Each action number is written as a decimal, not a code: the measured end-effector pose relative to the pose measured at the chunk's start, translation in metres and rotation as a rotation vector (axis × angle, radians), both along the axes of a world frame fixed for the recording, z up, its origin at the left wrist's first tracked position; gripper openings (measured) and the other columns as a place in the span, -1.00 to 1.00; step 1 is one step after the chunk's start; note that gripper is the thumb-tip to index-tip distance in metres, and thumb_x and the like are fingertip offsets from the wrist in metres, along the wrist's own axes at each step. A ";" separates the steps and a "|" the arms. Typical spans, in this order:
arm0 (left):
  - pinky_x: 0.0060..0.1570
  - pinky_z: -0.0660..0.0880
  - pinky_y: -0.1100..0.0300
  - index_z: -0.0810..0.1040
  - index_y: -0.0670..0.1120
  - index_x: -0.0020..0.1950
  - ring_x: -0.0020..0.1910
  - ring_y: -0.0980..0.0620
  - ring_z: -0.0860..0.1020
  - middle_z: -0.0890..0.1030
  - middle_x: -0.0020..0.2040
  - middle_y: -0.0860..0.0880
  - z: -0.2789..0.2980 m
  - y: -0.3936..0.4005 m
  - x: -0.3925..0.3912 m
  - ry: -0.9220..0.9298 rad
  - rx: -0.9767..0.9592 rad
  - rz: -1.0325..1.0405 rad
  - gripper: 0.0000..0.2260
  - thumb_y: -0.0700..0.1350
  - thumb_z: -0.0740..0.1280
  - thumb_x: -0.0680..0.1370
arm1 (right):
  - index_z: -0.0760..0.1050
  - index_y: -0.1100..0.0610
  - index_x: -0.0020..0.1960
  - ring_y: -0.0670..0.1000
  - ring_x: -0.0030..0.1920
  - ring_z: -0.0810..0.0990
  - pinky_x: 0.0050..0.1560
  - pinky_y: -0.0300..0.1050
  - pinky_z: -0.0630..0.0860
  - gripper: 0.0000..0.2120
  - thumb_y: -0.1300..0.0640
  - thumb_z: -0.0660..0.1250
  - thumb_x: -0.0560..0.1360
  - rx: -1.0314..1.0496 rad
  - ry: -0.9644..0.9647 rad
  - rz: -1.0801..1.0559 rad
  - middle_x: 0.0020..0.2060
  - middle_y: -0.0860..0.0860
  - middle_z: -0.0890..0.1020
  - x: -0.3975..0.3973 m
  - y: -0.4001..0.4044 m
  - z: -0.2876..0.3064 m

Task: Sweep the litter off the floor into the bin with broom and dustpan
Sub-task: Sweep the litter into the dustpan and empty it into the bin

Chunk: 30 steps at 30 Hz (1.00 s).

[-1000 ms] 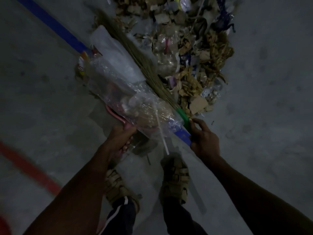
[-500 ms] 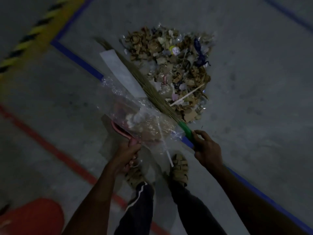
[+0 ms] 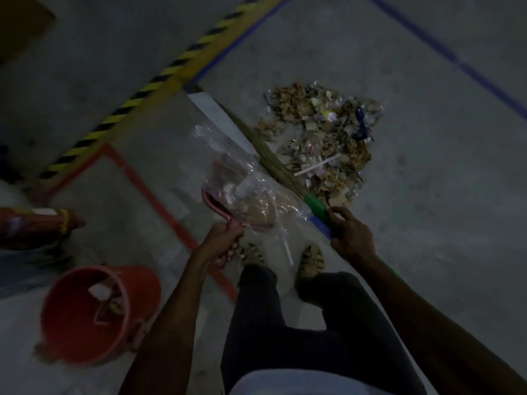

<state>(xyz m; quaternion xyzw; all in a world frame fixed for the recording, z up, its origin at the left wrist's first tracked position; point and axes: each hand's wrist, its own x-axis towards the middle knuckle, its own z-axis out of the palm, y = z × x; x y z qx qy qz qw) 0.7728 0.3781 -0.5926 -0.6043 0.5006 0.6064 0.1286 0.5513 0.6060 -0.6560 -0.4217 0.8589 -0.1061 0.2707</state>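
Note:
My left hand (image 3: 221, 246) grips the handle of a pink dustpan (image 3: 219, 208), held above the floor. The pan is loaded with crumpled clear plastic (image 3: 245, 189), brown scraps and a white straw. My right hand (image 3: 349, 238) holds the green grip of a grass broom (image 3: 273, 166), whose bristles lie along the pan's far side. A heap of litter (image 3: 328, 141), made of cardboard bits, wrappers and a blue scrap, lies on the grey floor beyond the broom. An orange bin (image 3: 97, 315) stands at the lower left with some rubbish inside.
A yellow-black hazard stripe (image 3: 159, 81), a red floor line (image 3: 159, 203) and blue floor lines (image 3: 456, 61) cross the concrete. An orange cone-like object (image 3: 37, 223) lies at the left edge. My sandalled feet (image 3: 310, 260) stand below the dustpan.
The view has pulled back and swung left, so the orange bin and hazard stripe now show. The loaded dustpan and the broom have risen away from the litter heap, still in my hands.

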 end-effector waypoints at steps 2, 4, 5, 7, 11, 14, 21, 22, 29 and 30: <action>-0.48 0.25 0.27 0.49 -0.12 -0.26 -0.58 0.04 0.32 0.41 -0.47 -0.05 0.023 0.003 0.021 0.016 -0.013 0.020 -0.76 -0.04 0.34 0.56 | 0.44 0.04 0.41 0.08 -0.23 0.60 -0.43 -0.17 0.43 -0.39 0.17 0.41 0.37 -0.019 0.018 0.050 0.35 -0.02 0.45 0.011 -0.004 0.021; -0.51 0.26 0.29 0.47 -0.12 -0.25 -0.58 0.06 0.32 0.41 -0.47 -0.04 0.042 0.008 0.037 0.050 -0.017 0.056 -0.77 -0.08 0.31 0.57 | 0.45 0.04 0.42 0.10 -0.22 0.61 -0.40 -0.20 0.38 -0.37 0.19 0.44 0.36 -0.046 0.035 0.070 0.34 -0.02 0.48 0.018 -0.009 0.042; -0.52 0.26 0.30 0.46 -0.12 -0.26 -0.58 0.07 0.32 0.41 -0.47 -0.04 0.052 0.012 0.047 0.065 -0.025 0.085 -0.77 -0.10 0.30 0.58 | 0.46 0.04 0.42 0.12 -0.21 0.62 -0.39 -0.19 0.39 -0.37 0.19 0.45 0.35 -0.061 0.042 0.098 0.34 -0.02 0.48 0.023 -0.013 0.054; -0.54 0.26 0.31 0.45 -0.11 -0.30 -0.59 0.08 0.31 0.40 -0.46 -0.04 0.070 0.019 0.061 0.080 -0.041 0.141 -0.74 -0.12 0.30 0.59 | 0.48 0.05 0.41 0.15 -0.19 0.64 -0.37 -0.16 0.42 -0.36 0.20 0.48 0.34 -0.089 0.040 0.153 0.36 0.00 0.49 0.031 -0.022 0.074; -0.57 0.22 0.34 0.43 -0.09 -0.30 -0.59 0.07 0.30 0.39 -0.45 -0.05 0.097 0.032 0.084 0.109 -0.070 0.270 -0.72 -0.12 0.29 0.61 | 0.49 0.09 0.41 0.18 -0.09 0.67 -0.30 -0.16 0.42 -0.31 0.26 0.53 0.28 -0.159 0.092 0.237 0.35 0.06 0.53 0.037 -0.041 0.108; -0.58 0.22 0.33 0.42 -0.08 -0.29 -0.57 0.05 0.30 0.38 -0.44 -0.05 0.111 0.040 0.093 0.151 -0.060 0.344 -0.73 -0.10 0.31 0.60 | 0.51 0.10 0.38 0.20 -0.07 0.65 -0.25 -0.17 0.42 -0.32 0.30 0.52 0.28 -0.239 0.104 0.272 0.32 0.06 0.55 0.037 -0.051 0.128; -0.55 0.26 0.29 0.40 -0.12 -0.17 -0.59 0.09 0.28 0.34 -0.48 0.00 0.148 0.059 0.104 0.264 -0.093 0.400 -0.75 -0.05 0.29 0.66 | 0.49 0.11 0.39 0.27 -0.12 0.65 -0.36 0.04 0.58 -0.31 0.27 0.48 0.26 -0.268 0.103 0.408 0.32 0.09 0.53 0.028 -0.058 0.151; -0.56 0.26 0.29 0.40 -0.12 -0.16 -0.59 0.10 0.28 0.34 -0.48 0.01 0.154 0.065 0.103 0.271 -0.108 0.405 -0.77 -0.09 0.26 0.67 | 0.47 0.10 0.41 0.27 -0.13 0.64 -0.36 0.06 0.59 -0.31 0.26 0.48 0.27 -0.266 0.091 0.434 0.33 0.08 0.51 0.025 -0.058 0.152; -0.57 0.26 0.31 0.41 -0.13 -0.14 -0.57 0.10 0.28 0.36 -0.44 -0.01 0.173 0.124 0.095 0.314 -0.149 0.559 -0.78 -0.12 0.18 0.69 | 0.42 0.10 0.46 0.25 0.05 0.62 -0.08 0.04 0.61 -0.33 0.11 0.37 0.34 -0.277 0.042 0.556 0.39 0.08 0.46 0.003 -0.054 0.165; -0.57 0.26 0.31 0.41 -0.13 -0.15 -0.57 0.10 0.28 0.36 -0.44 -0.01 0.174 0.133 0.095 0.322 -0.156 0.590 -0.77 -0.11 0.17 0.69 | 0.43 0.11 0.45 0.25 0.02 0.62 -0.10 0.02 0.60 -0.34 0.11 0.38 0.35 -0.292 0.042 0.584 0.37 0.09 0.48 0.004 -0.053 0.169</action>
